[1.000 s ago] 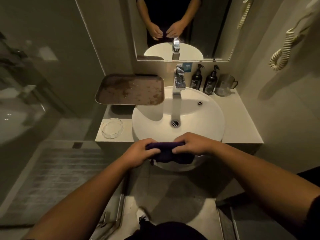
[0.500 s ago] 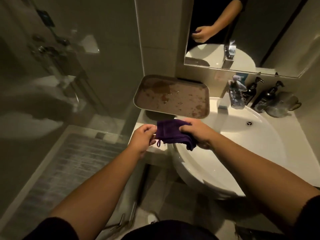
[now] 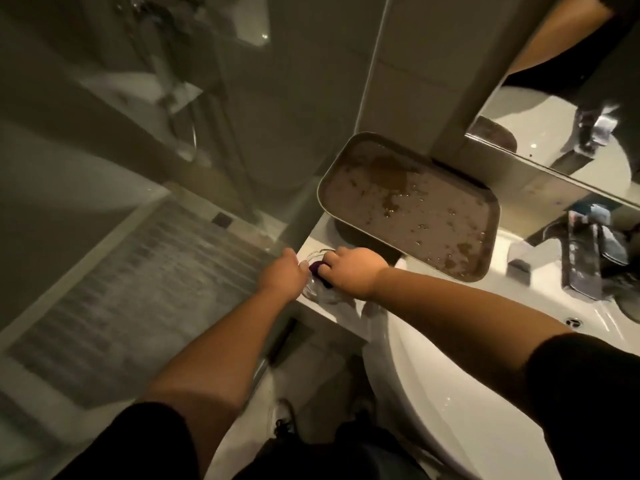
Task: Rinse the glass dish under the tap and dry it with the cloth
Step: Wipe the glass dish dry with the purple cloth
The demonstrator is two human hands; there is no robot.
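Note:
The clear glass dish [image 3: 317, 292] sits on the white counter ledge [image 3: 341, 315] left of the basin, mostly covered by my hands. My left hand [image 3: 282, 273] holds the dish at its left rim. My right hand [image 3: 353, 271] presses the purple cloth [image 3: 316, 268] down into the dish; only a small purple patch shows between the hands. The tap [image 3: 585, 261] stands at the right, blurred, with no water visible.
A brown wet tray [image 3: 408, 206] hangs over the ledge just behind my hands. The white round basin [image 3: 485, 393] fills the lower right. A glass shower screen [image 3: 242, 133] rises at the left edge of the ledge. A mirror [image 3: 571, 98] is above.
The view swung left. Both hands moved from in front of the basin to the ledge, bringing the cloth down into the glass dish; my left hand let go of the cloth and took the dish.

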